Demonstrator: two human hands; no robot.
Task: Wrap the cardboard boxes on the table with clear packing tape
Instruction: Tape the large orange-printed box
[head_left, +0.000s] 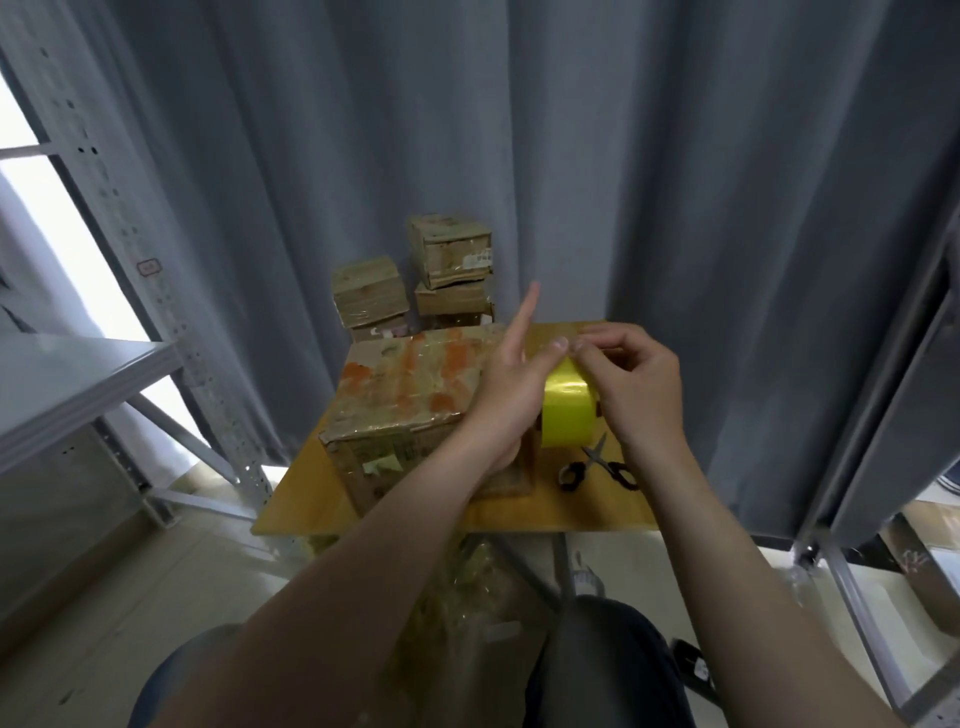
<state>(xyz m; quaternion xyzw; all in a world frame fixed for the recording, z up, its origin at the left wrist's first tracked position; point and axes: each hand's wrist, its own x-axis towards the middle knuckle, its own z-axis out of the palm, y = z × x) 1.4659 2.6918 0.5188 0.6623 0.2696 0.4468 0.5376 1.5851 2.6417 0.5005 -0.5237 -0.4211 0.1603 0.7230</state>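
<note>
L hand (511, 395): grips the tape roll (566, 415) from its left side, thumb hooked over the top, index finger straight and pointing up and away.
R hand (639, 384): fingers curled, fingertips (584, 349) pinching at the top of the roll, right beside the L thumb.
Tape roll: held upright above the desk between both hands, broad face toward the camera (reads yellow-green in this light).
Big cardboard box (410, 405): on the desk just left of the roll, partly behind the L wrist; top glossy w/ tape, orange patches showing.
Scissors (597, 465): flat on the desk below the roll, near the R wrist, blades pointing away.
Desk (571, 504): yellow-brown top, metal legs under it.
Small cardboard boxes (447, 249): stacked behind the big box; can't tell if they sit on the desk.
Bkgd: grey curtain (675, 182) behind, metal shelving (78, 374) at left.
</note>
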